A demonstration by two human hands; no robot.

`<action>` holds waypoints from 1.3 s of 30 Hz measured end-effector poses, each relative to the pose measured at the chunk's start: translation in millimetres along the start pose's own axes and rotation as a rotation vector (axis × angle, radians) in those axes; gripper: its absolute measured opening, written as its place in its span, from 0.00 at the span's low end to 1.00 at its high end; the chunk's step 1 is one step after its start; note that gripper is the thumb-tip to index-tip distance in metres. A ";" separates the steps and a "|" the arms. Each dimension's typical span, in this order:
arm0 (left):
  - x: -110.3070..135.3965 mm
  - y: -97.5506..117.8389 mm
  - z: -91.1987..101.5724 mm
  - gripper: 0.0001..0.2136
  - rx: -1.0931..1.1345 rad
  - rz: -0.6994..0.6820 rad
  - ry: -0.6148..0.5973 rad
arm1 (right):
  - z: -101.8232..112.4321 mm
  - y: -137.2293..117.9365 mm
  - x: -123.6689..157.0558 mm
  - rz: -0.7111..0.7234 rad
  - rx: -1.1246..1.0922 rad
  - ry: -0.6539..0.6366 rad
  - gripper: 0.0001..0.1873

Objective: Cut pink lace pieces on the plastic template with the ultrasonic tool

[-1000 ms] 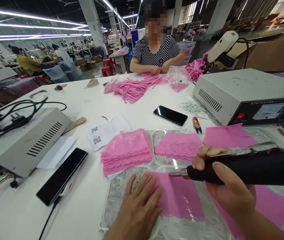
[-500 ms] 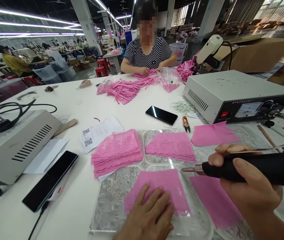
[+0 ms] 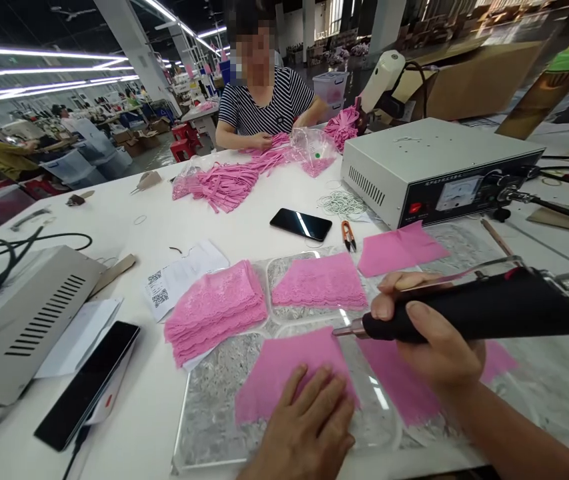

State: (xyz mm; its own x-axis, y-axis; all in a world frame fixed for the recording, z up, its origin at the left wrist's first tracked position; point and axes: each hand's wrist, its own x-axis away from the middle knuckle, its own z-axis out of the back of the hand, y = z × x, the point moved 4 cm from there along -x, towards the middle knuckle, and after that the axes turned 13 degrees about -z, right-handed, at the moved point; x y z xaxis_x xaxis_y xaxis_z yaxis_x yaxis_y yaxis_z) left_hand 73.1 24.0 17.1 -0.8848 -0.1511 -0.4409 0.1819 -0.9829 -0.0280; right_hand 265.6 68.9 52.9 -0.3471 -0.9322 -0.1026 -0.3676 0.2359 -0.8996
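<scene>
My left hand [image 3: 307, 427] lies flat, fingers spread, on a pink fabric piece [image 3: 277, 370] that rests on a clear plate [image 3: 209, 413]. My right hand [image 3: 429, 330] grips a black hand-held tool [image 3: 474, 310]; its metal tip [image 3: 347, 330] hovers at the upper right corner of that fabric piece. Another pink piece [image 3: 399, 380] sits under my right wrist. A stack of pink lace pieces [image 3: 214, 310] and a smaller lace pile [image 3: 317, 280] lie just beyond.
A grey machine box [image 3: 429, 167] with a dial stands at the right, another [image 3: 19, 320] at the left. Two phones [image 3: 300, 223] [image 3: 87, 383], orange snips [image 3: 348, 235], papers [image 3: 179, 277] and cables lie around. A person across the table handles pink strips [image 3: 229, 183].
The view has swung rightward, so everything sits further left. My left hand stays flat on the pink piece, and the tool's tip has come closer to that piece's corner.
</scene>
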 end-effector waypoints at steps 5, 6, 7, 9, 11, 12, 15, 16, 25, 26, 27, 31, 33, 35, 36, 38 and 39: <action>3.3 0.0 -4.5 0.12 -0.032 -0.027 0.077 | 1.0 0.6 -2.1 0.011 -0.002 -0.016 0.05; 3.8 -0.1 -5.6 0.12 -0.042 -0.030 0.083 | 1.4 0.2 -2.7 0.018 -0.003 -0.005 0.05; 4.3 -0.3 -6.7 0.13 -0.053 -0.033 0.091 | 2.0 -0.2 -3.4 0.022 -0.004 0.012 0.04; 5.2 -0.3 -9.4 0.13 -0.078 -0.046 0.105 | 3.2 -1.3 -4.5 0.023 -0.009 0.041 0.04; 6.3 0.2 -12.3 0.13 -0.104 -0.067 0.123 | 4.0 -2.3 -5.2 0.024 -0.017 0.056 0.04; 6.8 0.4 -13.6 0.13 -0.116 -0.077 0.133 | 4.2 -2.6 -5.4 0.027 -0.023 0.057 0.04; 8.1 0.5 -16.3 0.14 -0.141 -0.091 0.152 | 3.8 -1.4 -5.4 0.032 -0.028 0.033 0.04; 8.2 0.3 -16.5 0.14 -0.144 -0.094 0.156 | 3.5 -0.3 -5.3 0.032 -0.022 0.020 0.04; 9.1 -0.3 -16.5 0.16 -0.165 -0.098 0.152 | 1.4 3.8 -4.1 0.028 0.025 -0.013 0.04; 9.6 0.0 -17.4 0.16 -0.165 -0.094 0.150 | 0.6 3.0 -4.4 0.031 0.021 -0.003 0.04; 10.0 0.2 -18.2 0.17 -0.165 -0.092 0.150 | -0.3 1.9 -4.8 0.036 0.019 0.003 0.04; 9.8 0.9 -19.2 0.17 -0.167 -0.100 0.143 | -4.0 -1.2 -6.1 0.049 0.054 -0.021 0.02; 9.0 0.6 -18.0 0.16 -0.164 -0.104 0.145 | -5.2 -2.2 -5.8 0.060 0.079 -0.042 0.02; 8.2 0.0 -16.2 0.16 -0.158 -0.106 0.151 | -5.6 -3.2 -4.9 0.072 0.089 -0.055 0.02; 7.9 -0.2 -15.2 0.16 -0.155 -0.109 0.153 | -5.3 -3.5 -4.5 0.069 0.079 -0.058 0.01; 7.6 -0.3 -13.5 0.16 -0.146 -0.115 0.156 | -4.1 -4.4 -3.8 0.049 0.038 -0.065 0.01; 7.4 -0.2 -12.7 0.16 -0.142 -0.117 0.155 | -3.0 -5.0 -3.4 0.033 0.014 -0.068 0.02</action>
State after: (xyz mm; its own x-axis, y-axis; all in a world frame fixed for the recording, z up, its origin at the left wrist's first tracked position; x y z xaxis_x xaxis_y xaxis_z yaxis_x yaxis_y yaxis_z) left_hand 72.0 24.4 2.4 -0.8287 -0.0087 -0.5597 0.1504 -0.9666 -0.2076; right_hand 266.0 71.8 59.0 -0.2991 -0.9406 -0.1603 -0.3449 0.2632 -0.9010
